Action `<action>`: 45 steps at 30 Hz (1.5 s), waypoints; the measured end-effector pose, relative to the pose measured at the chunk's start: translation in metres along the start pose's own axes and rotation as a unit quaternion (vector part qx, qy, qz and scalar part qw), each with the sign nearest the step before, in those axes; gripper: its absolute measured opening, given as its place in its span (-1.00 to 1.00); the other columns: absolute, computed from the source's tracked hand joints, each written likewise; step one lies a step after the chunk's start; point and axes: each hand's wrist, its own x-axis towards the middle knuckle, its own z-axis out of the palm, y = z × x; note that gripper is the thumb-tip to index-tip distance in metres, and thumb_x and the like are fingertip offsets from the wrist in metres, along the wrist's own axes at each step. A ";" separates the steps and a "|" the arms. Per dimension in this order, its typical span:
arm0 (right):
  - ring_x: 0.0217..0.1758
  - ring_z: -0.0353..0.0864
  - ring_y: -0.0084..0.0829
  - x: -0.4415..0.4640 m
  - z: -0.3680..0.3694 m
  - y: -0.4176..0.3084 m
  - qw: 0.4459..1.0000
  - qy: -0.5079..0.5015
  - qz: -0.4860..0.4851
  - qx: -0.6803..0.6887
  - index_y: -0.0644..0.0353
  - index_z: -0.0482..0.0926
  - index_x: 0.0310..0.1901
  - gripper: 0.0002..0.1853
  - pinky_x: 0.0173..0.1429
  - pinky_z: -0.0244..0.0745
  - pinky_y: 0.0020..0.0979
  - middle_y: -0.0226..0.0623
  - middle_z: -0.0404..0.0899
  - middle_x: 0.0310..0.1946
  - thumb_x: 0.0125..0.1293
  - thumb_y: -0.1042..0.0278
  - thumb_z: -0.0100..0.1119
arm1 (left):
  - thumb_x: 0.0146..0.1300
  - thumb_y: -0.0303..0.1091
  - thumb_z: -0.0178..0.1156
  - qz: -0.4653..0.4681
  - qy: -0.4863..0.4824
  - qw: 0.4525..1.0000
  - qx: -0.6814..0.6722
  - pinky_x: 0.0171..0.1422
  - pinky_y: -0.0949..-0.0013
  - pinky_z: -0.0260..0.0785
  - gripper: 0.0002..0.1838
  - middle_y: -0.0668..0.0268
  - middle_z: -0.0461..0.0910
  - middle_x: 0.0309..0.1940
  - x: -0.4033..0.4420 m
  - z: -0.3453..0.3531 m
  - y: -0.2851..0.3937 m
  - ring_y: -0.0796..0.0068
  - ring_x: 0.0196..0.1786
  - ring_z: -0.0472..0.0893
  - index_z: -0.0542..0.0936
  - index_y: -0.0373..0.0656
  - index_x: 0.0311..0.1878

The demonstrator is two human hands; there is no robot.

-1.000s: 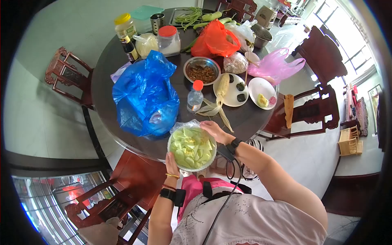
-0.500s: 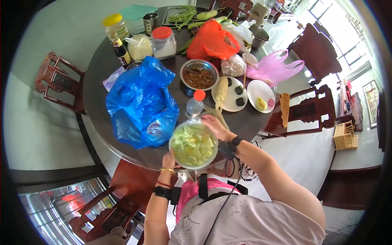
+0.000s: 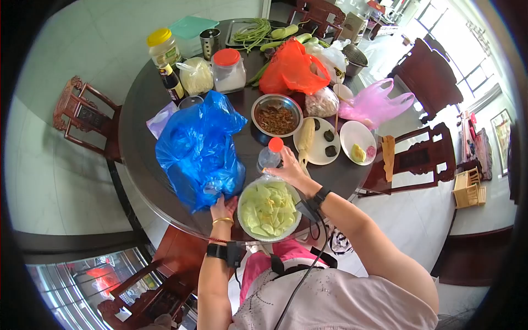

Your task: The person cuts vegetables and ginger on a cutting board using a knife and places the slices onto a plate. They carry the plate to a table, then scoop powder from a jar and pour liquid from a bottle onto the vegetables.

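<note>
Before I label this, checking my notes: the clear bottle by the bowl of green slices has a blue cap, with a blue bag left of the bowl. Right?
The cap is wrong: the head view shows it red. The clear bottle is by the bowl of green slices, blue bag to the left.

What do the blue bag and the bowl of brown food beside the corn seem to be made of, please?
The blue bag looks like thin, glossy plastic film, judging by its crinkles and highlights. The bowl seems to be polished metal, probably stainless steel, given its silvery, reflective rim.
</note>
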 end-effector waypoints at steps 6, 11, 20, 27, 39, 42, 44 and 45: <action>0.22 0.31 -0.14 0.021 0.001 0.012 0.997 -0.051 -0.049 0.029 0.22 0.15 0.27 -0.10 0.26 0.24 -0.25 -0.10 0.37 0.12 -0.10 0.14 0.40 | 0.25 -0.43 -0.02 0.110 0.078 0.989 -0.053 -0.21 0.05 0.49 -0.67 0.12 0.48 -0.13 0.029 -0.015 0.041 0.05 -0.27 0.55 0.34 -0.09 0.09; 0.22 0.30 -0.13 0.048 -0.013 0.014 0.997 -0.062 -0.046 0.024 0.21 0.16 0.26 -0.14 0.26 0.22 -0.23 -0.12 0.35 0.13 -0.06 0.16 0.38 | 0.23 -0.47 -0.04 0.196 0.148 0.969 -0.017 -0.30 0.14 0.51 -0.74 0.16 0.51 -0.24 0.042 -0.033 0.102 0.15 -0.32 0.55 0.42 -0.10 -0.01; 0.13 0.40 -0.20 0.060 -0.070 0.026 0.983 -0.175 -0.050 0.029 0.14 0.21 0.24 -0.28 0.17 0.39 -0.32 -0.11 0.33 0.13 0.01 0.37 0.29 | 0.24 0.00 0.10 0.208 0.049 0.976 0.031 -0.06 0.20 0.42 -0.48 0.19 0.47 -0.07 -0.014 -0.083 0.125 0.29 -0.12 0.51 0.35 -0.21 0.10; -0.15 0.59 -0.34 0.183 -0.166 -0.030 0.977 -0.156 -0.125 -0.071 0.24 0.50 -0.03 -0.54 -0.07 0.49 -0.36 -0.13 0.58 -0.18 0.03 0.22 0.29 | 0.23 -0.10 0.12 0.152 0.136 0.979 -0.026 -0.27 0.38 0.42 -0.70 0.39 0.54 -0.34 -0.074 -0.134 0.051 0.49 -0.34 0.52 0.50 -0.09 -0.10; 0.27 0.14 0.18 0.374 -0.080 -0.101 0.910 -0.189 -0.179 -0.323 -0.01 0.09 0.33 0.05 0.26 0.21 -0.04 0.06 0.07 0.27 -0.25 -0.11 0.38 | 0.28 -0.23 0.10 0.167 0.189 0.967 -0.021 -0.37 0.45 0.44 -0.77 0.30 0.56 -0.38 -0.129 -0.104 -0.004 0.50 -0.43 0.55 0.52 -0.15 -0.11; 0.31 0.07 0.18 0.386 -0.056 -0.114 0.909 -0.191 -0.149 -0.339 -0.05 0.06 0.33 0.08 0.24 0.22 0.02 0.02 -0.02 0.32 -0.28 -0.10 0.40 | 0.28 -0.21 0.10 0.158 0.206 0.965 -0.031 -0.38 0.46 0.44 -0.75 0.30 0.56 -0.39 -0.137 -0.110 -0.020 0.50 -0.43 0.55 0.51 -0.16 -0.10; 0.31 0.08 0.16 0.395 -0.043 -0.117 0.915 -0.170 -0.120 -0.346 -0.07 0.06 0.33 0.11 0.21 0.25 0.04 0.00 0.00 0.31 -0.34 -0.07 0.43 | 0.28 -0.21 0.09 0.156 0.212 0.964 -0.038 -0.38 0.46 0.44 -0.75 0.30 0.56 -0.39 -0.135 -0.110 -0.028 0.50 -0.43 0.55 0.50 -0.17 -0.10; 0.31 0.08 0.16 0.399 -0.039 -0.120 0.914 -0.175 -0.127 -0.345 -0.07 0.06 0.33 0.11 0.21 0.25 0.04 0.00 0.00 0.31 -0.34 -0.07 0.43 | 0.29 -0.21 0.08 0.148 0.211 0.966 -0.027 -0.38 0.46 0.45 -0.75 0.30 0.56 -0.39 -0.136 -0.108 -0.031 0.51 -0.44 0.55 0.50 -0.17 -0.10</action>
